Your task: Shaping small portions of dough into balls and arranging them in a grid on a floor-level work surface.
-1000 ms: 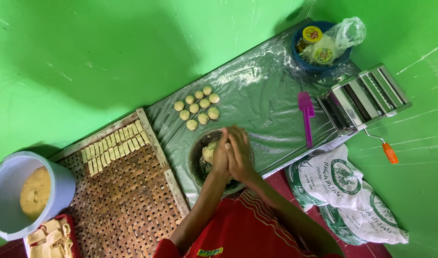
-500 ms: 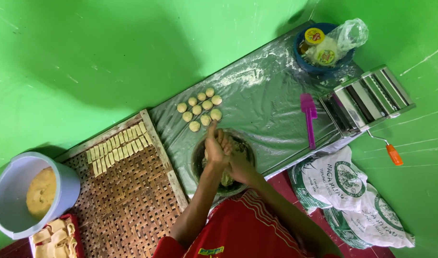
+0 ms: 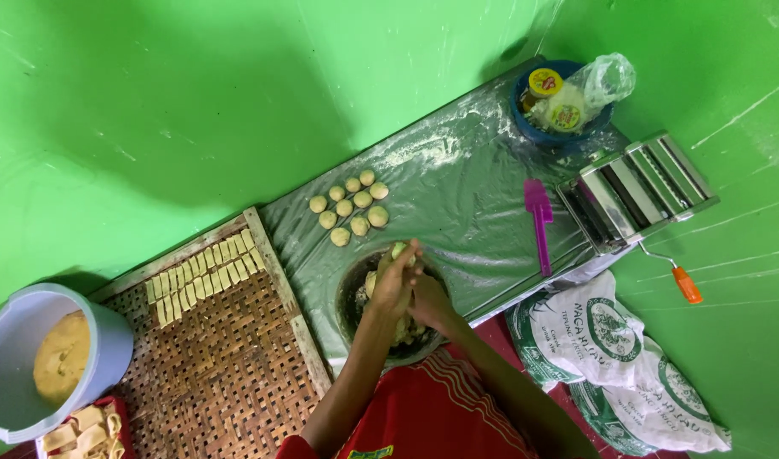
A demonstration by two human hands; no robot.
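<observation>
Left hand (image 3: 395,280): raised over the bowl, fingers curled around a small pale dough piece (image 3: 399,250) at the fingertips.
Right hand (image 3: 430,304): low in the bowl, just beside the left hand; open or clenched, could not tell.
Bowl (image 3: 348,299): dark and round, at the near edge of the sheet, holding pale dough (image 3: 401,330) under both hands.
Dough balls (image 3: 350,207): nine small rounds, laid in rows on the sheet just beyond the bowl, apart from both hands.
Sheet (image 3: 457,183): shiny plastic dusted with flour, spread flat on the green floor (image 3: 151,102).
Spatula (image 3: 539,221): purple, lying on the sheet right of the bowl.
Pasta roller (image 3: 636,189): metal, at the sheet's right end, crank with an orange grip.
Blue bowl (image 3: 525,123): at the far corner, holding a yellow-lidded jar and a plastic bag.
Woven tray (image 3: 228,357): left of the sheet, with a row of cut strips (image 3: 204,272) along its far side.
Bucket (image 3: 15,374): pale, far left, a dough lump inside.
Sacks (image 3: 627,365): two printed white ones, lower right.
</observation>
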